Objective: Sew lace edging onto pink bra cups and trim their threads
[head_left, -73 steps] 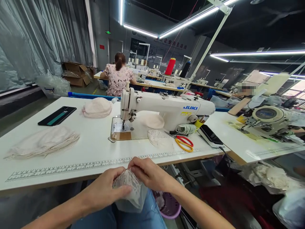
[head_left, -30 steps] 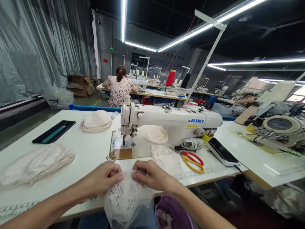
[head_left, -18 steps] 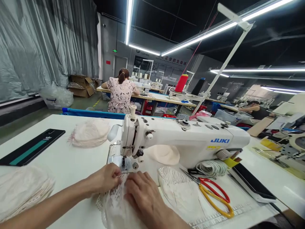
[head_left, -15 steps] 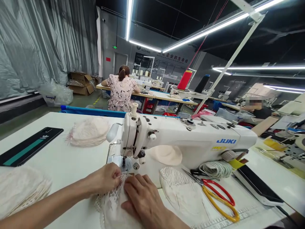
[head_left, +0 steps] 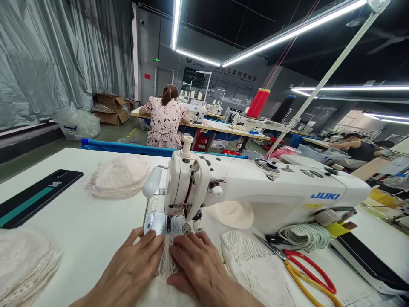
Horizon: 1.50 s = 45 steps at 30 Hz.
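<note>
Cream lace fabric [head_left: 166, 261] runs up to the presser foot [head_left: 168, 223] of a white JUKI sewing machine [head_left: 262, 183]. My left hand [head_left: 136, 258] grips its left edge, fingers bent and pressed down close to the needle plate [head_left: 154, 222]. On the right side, my right hand [head_left: 196, 262] holds the same fabric with its fingers together and the thumb tucked toward the lace. The fingertips of both hands are partly hidden. Right of my right hand lies another cream lace piece [head_left: 255, 266], and a plain cream piece [head_left: 231, 213] sits under the machine arm.
Red-and-yellow-handled scissors [head_left: 306, 273] and a coil of pale cord [head_left: 305, 236] lie at right, beside a black-topped device [head_left: 373, 258]. Stacks of cream pieces [head_left: 119, 177] [head_left: 25, 260] and a black phone-shaped object [head_left: 40, 196] are at left. A person [head_left: 168, 115] sits ahead.
My left hand has gone from a raised pinch to pressing lower on the lace, its back now facing up. My right hand stays on the fabric. The view has shifted slightly.
</note>
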Each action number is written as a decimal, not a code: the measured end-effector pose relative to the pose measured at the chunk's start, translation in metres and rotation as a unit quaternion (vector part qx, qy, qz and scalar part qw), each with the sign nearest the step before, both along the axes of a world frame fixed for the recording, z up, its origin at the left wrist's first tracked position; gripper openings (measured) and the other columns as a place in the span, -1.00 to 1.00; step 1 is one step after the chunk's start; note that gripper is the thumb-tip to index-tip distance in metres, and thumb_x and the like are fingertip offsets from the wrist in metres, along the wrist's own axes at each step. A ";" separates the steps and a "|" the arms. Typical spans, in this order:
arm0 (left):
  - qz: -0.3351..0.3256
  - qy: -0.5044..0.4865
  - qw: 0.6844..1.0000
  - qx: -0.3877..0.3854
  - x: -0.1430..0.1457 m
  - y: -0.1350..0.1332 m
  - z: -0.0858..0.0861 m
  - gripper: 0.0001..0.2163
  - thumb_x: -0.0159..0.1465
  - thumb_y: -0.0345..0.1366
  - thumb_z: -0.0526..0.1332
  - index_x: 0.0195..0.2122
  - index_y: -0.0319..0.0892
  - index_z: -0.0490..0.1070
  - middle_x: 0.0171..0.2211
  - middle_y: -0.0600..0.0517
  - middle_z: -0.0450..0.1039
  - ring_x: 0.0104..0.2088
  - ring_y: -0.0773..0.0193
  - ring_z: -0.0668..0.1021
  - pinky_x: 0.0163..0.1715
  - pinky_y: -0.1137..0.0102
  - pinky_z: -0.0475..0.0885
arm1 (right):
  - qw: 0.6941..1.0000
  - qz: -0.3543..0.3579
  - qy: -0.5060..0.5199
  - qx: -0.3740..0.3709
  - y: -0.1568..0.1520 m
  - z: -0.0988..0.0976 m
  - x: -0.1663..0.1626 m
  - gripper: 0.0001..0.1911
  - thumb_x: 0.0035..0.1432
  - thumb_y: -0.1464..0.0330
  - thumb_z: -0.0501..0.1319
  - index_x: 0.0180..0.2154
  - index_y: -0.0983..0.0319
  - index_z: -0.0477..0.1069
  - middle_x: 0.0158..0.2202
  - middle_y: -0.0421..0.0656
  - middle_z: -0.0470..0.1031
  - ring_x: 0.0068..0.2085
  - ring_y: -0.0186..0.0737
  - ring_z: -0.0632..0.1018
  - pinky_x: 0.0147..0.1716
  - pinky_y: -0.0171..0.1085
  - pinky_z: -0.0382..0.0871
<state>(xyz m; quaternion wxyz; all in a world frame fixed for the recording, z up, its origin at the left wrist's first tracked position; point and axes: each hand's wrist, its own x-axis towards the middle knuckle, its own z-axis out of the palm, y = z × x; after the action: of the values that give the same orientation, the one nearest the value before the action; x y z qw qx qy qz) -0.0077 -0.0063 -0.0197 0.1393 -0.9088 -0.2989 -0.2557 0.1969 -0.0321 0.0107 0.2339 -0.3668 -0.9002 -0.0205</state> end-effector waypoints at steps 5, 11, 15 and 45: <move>0.023 -0.022 0.999 0.010 0.001 0.026 0.004 -0.87 0.25 -0.40 0.11 -0.18 -0.13 0.34 -0.20 0.11 0.50 -0.14 0.28 0.43 -0.14 0.31 0.11 | 0.997 -0.038 -0.056 0.021 0.015 0.003 0.005 -0.67 0.24 0.26 0.13 -0.02 0.30 0.33 -0.07 0.00 0.47 -0.18 -0.13 0.49 -0.16 -0.14 0.30; 0.037 -0.061 0.997 -0.039 0.006 0.045 0.012 -0.85 0.28 -0.50 0.02 -0.30 -0.14 0.31 -0.39 0.10 0.41 -0.20 0.22 0.41 -0.13 0.25 0.14 | 0.998 -0.046 -0.038 0.021 0.032 0.004 0.011 -0.57 0.22 0.37 0.16 0.11 0.24 0.21 -0.05 -0.03 0.48 -0.06 -0.11 0.45 -0.01 -0.08 0.24; 0.015 -0.053 0.997 -0.063 0.002 0.030 0.017 -0.80 0.27 -0.52 -0.03 -0.24 -0.15 0.32 -0.25 0.02 0.43 -0.10 0.18 0.39 -0.07 0.21 0.14 | 0.998 0.004 -0.053 -0.022 0.025 0.009 0.018 -0.65 0.26 0.16 0.10 0.00 0.20 0.31 -0.03 -0.02 0.47 -0.03 -0.10 0.44 0.04 -0.01 0.16; -0.063 -0.081 0.994 0.034 -0.001 -0.019 -0.005 -0.66 0.34 -0.53 -0.09 -0.37 -0.22 0.47 -0.28 -0.06 0.54 -0.18 0.22 0.51 0.00 0.22 0.24 | 0.994 0.088 -0.022 0.060 -0.002 0.009 0.007 -0.76 0.28 0.57 -0.03 -0.26 0.30 0.39 -0.33 -0.14 0.53 -0.29 -0.30 0.49 -0.19 -0.20 0.28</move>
<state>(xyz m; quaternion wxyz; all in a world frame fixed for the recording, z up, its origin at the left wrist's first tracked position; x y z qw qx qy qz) -0.0092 -0.0257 -0.0250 0.1295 -0.8967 -0.2428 -0.3467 0.2036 -0.0344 0.0194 0.2366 -0.2708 -0.9311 -0.0614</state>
